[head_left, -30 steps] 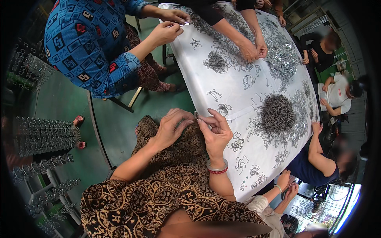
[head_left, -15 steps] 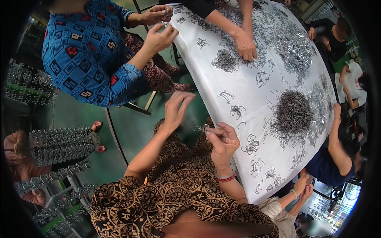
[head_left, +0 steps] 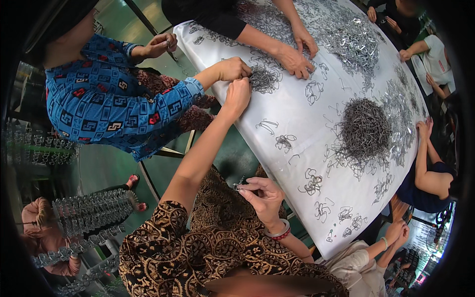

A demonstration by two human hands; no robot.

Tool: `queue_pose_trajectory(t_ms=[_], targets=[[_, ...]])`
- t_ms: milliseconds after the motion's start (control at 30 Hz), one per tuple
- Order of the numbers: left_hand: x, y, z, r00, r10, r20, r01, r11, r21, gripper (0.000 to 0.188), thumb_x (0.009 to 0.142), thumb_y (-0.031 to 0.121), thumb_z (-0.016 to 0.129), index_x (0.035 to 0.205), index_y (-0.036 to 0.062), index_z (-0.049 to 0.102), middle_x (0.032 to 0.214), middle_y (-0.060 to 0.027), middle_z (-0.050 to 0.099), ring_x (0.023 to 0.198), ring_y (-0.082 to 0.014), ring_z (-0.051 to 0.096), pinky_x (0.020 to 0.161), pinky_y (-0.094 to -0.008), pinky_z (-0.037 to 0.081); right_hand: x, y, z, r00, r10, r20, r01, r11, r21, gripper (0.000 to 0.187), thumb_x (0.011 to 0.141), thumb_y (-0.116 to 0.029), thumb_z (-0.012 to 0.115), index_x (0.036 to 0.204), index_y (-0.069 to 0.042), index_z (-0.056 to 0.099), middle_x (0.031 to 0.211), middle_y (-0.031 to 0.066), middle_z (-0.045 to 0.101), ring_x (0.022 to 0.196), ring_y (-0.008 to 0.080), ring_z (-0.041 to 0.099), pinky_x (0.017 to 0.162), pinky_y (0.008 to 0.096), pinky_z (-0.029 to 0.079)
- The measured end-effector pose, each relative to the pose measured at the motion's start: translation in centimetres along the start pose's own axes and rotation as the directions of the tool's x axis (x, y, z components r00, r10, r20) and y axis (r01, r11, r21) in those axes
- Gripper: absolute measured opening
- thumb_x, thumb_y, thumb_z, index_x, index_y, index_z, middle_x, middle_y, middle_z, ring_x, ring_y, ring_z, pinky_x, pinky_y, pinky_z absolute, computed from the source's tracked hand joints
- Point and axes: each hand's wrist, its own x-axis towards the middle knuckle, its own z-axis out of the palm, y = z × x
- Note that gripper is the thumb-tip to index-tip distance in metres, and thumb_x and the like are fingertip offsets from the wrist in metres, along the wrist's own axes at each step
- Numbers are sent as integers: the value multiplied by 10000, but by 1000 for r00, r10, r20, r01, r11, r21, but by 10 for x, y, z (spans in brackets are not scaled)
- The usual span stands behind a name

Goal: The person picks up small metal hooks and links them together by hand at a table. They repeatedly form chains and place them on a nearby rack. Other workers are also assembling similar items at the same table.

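My left hand (head_left: 238, 95) reaches far forward to the table's left edge, its fingers closed at the near side of a small pile of bent wire hooks (head_left: 263, 79). What those fingertips hold, if anything, is hidden. A co-worker's hand (head_left: 233, 69) in a blue patterned sleeve is at the same pile, just beyond mine. Above my lap, off the table edge, my right hand (head_left: 264, 198) pinches a small bent metal piece (head_left: 239, 185) between thumb and fingers. Its exact shape is too small to tell. A bangle and red beads circle the right wrist (head_left: 278, 231).
A white-covered table (head_left: 297, 133) bears a large dark heap of wire hooks (head_left: 365, 128), a shinier heap (head_left: 351, 47) and several small clusters. Another person's hands (head_left: 297, 60) sort hooks at the far side. More people sit around the right edge. Racks of metal pieces (head_left: 94, 213) stand at left.
My left hand has moved forward from above my lap to the small pile. My right hand has shifted slightly left and nearer. The blue-sleeved co-worker has reached one hand to that pile.
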Motion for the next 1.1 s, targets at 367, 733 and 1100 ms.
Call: queue_pose_trajectory(t_ms=[367,733,1100], targets=[[-20,17,-15,997,34,-75,-33,999,25,110,844,121,680,936,64,664,944,-161,644,813,-378,641,737,-473,505,-8,-3,-8,998,-63,26,63,998,2,257,809,52,729,1048,0,655,882,97,745,832,113,684,801,265,515],[-40,12,-29,950,-192,247,305,745,-594,178,977,152,554,999,-15,612,807,-63,661,581,-108,550,562,-294,474,-17,-3,0,997,-43,69,48,996,-79,237,819,17,730,1045,-17,669,891,79,752,844,94,697,801,256,538],[-108,87,-33,871,89,483,195,839,-508,174,927,120,615,978,-29,688,712,-91,666,600,-131,597,587,-302,493,-24,-10,4,990,-80,114,84,996,-30,235,823,11,726,1050,-5,666,908,71,746,837,93,692,758,229,535]])
